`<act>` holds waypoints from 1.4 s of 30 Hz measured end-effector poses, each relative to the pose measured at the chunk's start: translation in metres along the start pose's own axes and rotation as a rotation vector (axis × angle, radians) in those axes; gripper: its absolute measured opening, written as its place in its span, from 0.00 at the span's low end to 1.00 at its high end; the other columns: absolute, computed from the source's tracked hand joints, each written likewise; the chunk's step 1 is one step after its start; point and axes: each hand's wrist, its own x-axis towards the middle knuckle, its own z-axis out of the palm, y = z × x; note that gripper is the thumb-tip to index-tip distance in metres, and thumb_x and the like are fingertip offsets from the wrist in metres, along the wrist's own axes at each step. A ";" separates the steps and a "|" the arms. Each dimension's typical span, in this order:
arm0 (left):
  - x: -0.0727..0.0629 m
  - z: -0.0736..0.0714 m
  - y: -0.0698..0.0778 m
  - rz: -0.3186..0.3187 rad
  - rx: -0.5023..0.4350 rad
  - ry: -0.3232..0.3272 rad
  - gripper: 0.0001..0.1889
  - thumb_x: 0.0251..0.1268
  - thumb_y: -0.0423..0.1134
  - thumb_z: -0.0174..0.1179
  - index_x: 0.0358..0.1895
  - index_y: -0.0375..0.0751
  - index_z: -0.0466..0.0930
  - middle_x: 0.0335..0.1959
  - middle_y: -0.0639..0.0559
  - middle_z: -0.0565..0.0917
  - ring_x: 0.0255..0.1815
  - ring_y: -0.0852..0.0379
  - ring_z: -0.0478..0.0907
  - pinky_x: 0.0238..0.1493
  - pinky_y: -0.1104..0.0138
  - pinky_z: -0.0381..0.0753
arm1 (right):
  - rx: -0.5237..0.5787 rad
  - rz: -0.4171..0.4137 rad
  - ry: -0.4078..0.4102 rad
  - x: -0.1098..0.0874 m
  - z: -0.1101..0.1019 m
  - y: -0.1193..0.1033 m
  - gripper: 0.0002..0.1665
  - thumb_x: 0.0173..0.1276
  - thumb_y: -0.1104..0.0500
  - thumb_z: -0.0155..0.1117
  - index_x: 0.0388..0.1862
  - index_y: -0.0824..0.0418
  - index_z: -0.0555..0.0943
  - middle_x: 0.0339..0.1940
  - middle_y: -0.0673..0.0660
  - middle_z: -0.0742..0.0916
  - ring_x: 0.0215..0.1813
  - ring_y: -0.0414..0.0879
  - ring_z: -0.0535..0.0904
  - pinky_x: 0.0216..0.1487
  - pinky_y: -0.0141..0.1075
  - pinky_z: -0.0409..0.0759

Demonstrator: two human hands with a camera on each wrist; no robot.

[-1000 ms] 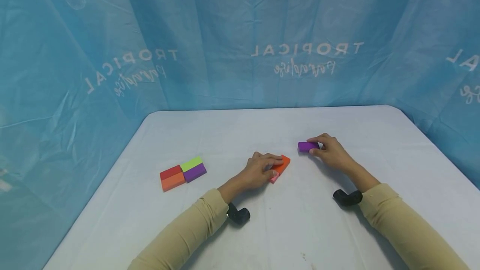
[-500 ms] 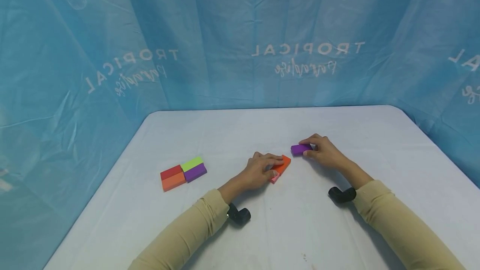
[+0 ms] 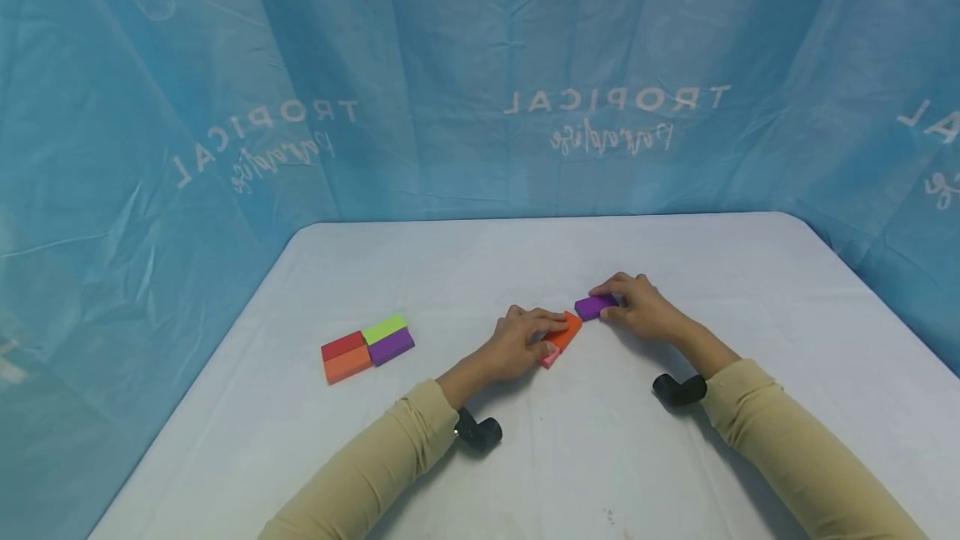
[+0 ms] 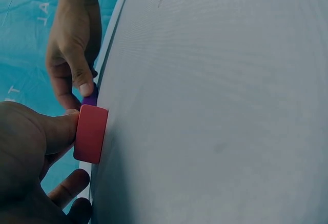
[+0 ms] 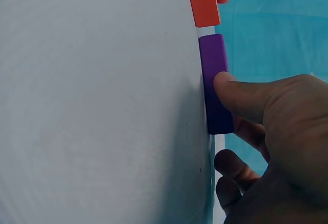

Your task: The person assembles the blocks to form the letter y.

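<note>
My right hand (image 3: 639, 307) pinches a purple block (image 3: 592, 307) between thumb and fingers, low over the white table. In the right wrist view the thumb presses the near face of this purple block (image 5: 215, 90), with a small gap between its end and the orange block (image 5: 204, 3). My left hand (image 3: 517, 342) holds an orange block (image 3: 572, 327) and a pink block (image 3: 550, 358) side by side, fingers on the orange one and thumb at the pink one. The left wrist view shows the end face of the pink block (image 4: 92, 134), with the purple block behind it.
To the left on the table (image 3: 480, 265) lies a group of blocks set together: red (image 3: 342, 345), orange (image 3: 347, 365), lime green (image 3: 384, 327) and purple (image 3: 392, 346). A blue printed curtain (image 3: 450, 107) surrounds the table. Black wrist-worn devices (image 3: 480, 433) hang beneath both wrists.
My right hand has moved left and slightly nearer, bringing the purple block close to the orange block's far end. My left hand and the group on the left stay in place.
</note>
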 end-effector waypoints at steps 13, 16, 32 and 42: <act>0.001 0.000 0.001 -0.007 0.013 -0.002 0.20 0.66 0.39 0.57 0.62 0.53 0.75 0.67 0.64 0.71 0.58 0.55 0.64 0.55 0.61 0.59 | 0.014 0.055 0.037 -0.005 -0.003 -0.004 0.30 0.62 0.54 0.65 0.64 0.56 0.73 0.61 0.62 0.76 0.55 0.56 0.65 0.46 0.45 0.70; 0.001 -0.001 0.001 -0.018 0.016 -0.002 0.21 0.66 0.39 0.57 0.62 0.54 0.75 0.67 0.64 0.70 0.58 0.56 0.64 0.54 0.62 0.59 | 0.007 0.102 0.077 -0.007 -0.003 -0.004 0.31 0.62 0.51 0.66 0.64 0.57 0.73 0.62 0.64 0.76 0.56 0.59 0.65 0.48 0.48 0.70; 0.001 -0.001 0.000 -0.012 -0.010 -0.001 0.20 0.66 0.40 0.57 0.61 0.54 0.75 0.66 0.64 0.71 0.56 0.56 0.64 0.54 0.62 0.59 | -0.048 0.200 0.241 -0.019 0.004 -0.010 0.29 0.61 0.47 0.66 0.56 0.63 0.79 0.53 0.69 0.81 0.50 0.62 0.68 0.40 0.44 0.65; 0.001 0.000 -0.001 0.009 -0.022 0.002 0.20 0.66 0.39 0.57 0.61 0.52 0.75 0.67 0.63 0.71 0.56 0.55 0.64 0.56 0.60 0.59 | -0.037 0.208 0.269 -0.019 0.009 -0.016 0.27 0.60 0.50 0.67 0.54 0.64 0.80 0.50 0.68 0.82 0.47 0.60 0.69 0.37 0.41 0.63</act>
